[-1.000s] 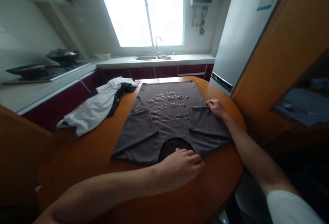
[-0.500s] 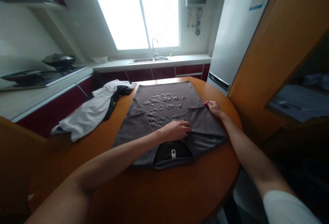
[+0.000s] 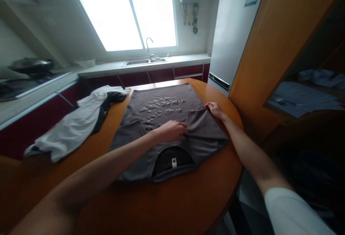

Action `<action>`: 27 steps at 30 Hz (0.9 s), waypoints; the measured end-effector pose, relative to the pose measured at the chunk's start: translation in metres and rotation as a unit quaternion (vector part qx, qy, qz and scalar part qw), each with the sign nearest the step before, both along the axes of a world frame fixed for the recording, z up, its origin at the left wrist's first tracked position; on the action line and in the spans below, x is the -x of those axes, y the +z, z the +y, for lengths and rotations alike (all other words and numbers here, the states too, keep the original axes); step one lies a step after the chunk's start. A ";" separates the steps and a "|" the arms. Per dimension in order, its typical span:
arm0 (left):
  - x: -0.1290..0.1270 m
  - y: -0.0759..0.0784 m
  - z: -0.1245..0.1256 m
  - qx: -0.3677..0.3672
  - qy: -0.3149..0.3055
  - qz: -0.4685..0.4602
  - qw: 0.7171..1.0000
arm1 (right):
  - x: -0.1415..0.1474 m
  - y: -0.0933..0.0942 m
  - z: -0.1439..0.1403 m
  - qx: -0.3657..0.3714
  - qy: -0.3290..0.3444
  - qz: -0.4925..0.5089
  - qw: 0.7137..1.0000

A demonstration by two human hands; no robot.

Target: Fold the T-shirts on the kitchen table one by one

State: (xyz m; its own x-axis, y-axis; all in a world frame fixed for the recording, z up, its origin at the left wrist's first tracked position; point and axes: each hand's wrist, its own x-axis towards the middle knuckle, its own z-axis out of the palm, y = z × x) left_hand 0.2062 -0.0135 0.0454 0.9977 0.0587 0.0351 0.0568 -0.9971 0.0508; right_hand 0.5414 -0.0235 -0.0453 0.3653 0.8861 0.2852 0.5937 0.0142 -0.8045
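A dark grey T-shirt (image 3: 167, 98) lies spread on the wooden table, its neckline towards me and raised lettering across its chest. Both its sleeves are laid inward over the body. My left hand (image 3: 174, 130) reaches across the shirt, fingers curled and closed on the cloth by the inner edge of the right-hand sleeve. At the outer end of that same sleeve, my right hand (image 3: 215, 110) pinches the cloth at the shirt's right side. A white label (image 3: 174, 162) shows inside the neck.
On the table's left lies a white and black garment (image 3: 78, 123). The round-edged wooden table (image 3: 185, 202) curves close by my right arm. Behind it are a counter with a sink (image 3: 137, 62), a fridge (image 3: 229, 30) and, at left, a stove with a pan (image 3: 32, 65).
The view has swung a little to the right, so everything sits further left. Both hands stay at the same places on the shirt, with no clear change in their hold.
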 end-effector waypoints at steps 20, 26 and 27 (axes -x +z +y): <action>-0.107 -0.040 0.084 0.080 0.383 -0.106 0.914 | 0.037 0.016 -0.026 0.103 -0.017 -0.271 0.957; -0.089 -0.040 0.042 0.040 0.192 -0.142 0.970 | 0.039 0.011 -0.027 0.100 -0.014 -0.298 0.949; -0.084 -0.043 0.034 0.046 0.154 -0.111 0.981 | 0.039 0.011 -0.028 0.101 -0.013 -0.303 0.948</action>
State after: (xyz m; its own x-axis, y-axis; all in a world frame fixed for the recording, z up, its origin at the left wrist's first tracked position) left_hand 0.2906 0.0210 0.0021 0.9008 0.3685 0.2297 0.3315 -0.9253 0.1845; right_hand 0.5022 -0.0513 -0.0343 0.2109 0.9382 0.2744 0.9455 -0.1246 -0.3008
